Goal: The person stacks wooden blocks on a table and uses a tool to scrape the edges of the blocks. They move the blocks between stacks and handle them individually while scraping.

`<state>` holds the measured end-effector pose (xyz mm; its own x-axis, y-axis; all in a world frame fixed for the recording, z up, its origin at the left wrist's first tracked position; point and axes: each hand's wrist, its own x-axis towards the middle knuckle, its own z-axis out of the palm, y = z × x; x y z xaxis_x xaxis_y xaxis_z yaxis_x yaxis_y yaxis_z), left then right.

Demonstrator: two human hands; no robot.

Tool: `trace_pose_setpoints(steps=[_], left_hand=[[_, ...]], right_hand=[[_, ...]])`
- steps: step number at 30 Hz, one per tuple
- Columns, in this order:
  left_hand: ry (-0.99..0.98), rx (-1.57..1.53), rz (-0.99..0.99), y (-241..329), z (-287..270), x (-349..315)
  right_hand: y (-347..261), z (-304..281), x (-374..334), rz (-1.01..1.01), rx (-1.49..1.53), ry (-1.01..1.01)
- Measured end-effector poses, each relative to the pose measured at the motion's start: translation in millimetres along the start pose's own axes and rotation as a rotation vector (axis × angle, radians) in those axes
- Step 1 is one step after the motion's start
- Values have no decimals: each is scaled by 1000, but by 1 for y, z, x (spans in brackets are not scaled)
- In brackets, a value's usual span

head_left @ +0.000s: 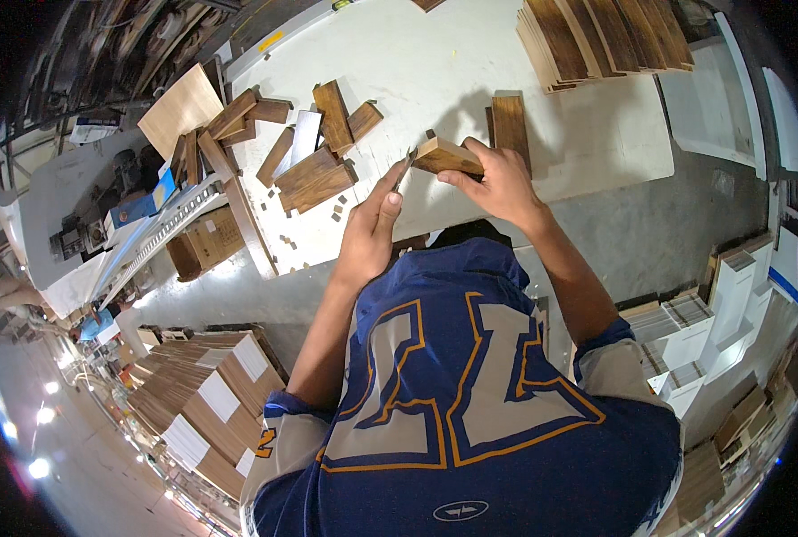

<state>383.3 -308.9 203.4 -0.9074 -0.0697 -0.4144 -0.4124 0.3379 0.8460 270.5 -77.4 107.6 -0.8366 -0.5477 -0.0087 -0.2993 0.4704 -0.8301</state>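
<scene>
Over the white worktable (417, 54), my right hand (503, 186) grips a short brown-stained wood block (445, 157), thumb on the near side and fingers on the far side. My left hand (370, 228) is closed around a slim tool with a thin dark blade, seemingly a knife (405, 168). Its tip is close to the block's left end; whether it touches I cannot tell. Just right of the held block, another stained block (510, 125) rests on the table. To the left lie several stained blocks (316, 179) in a loose group, with small brown chips (338, 211) beside them.
Stacked stained boards (609, 40) stand at the table's far right. A pale wood panel (181, 112) leans at the far left, near a long dark strip (247, 215) along the edge. Behind me are stacks of wood-grain panels (224, 394) and white boxes (685, 331).
</scene>
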Motion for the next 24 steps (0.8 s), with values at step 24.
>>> trace_pose_setpoints(steps=[24], left_hand=[[263, 579, 281, -13, 53, 38]], right_hand=[[-28, 13, -25, 310, 582, 160]])
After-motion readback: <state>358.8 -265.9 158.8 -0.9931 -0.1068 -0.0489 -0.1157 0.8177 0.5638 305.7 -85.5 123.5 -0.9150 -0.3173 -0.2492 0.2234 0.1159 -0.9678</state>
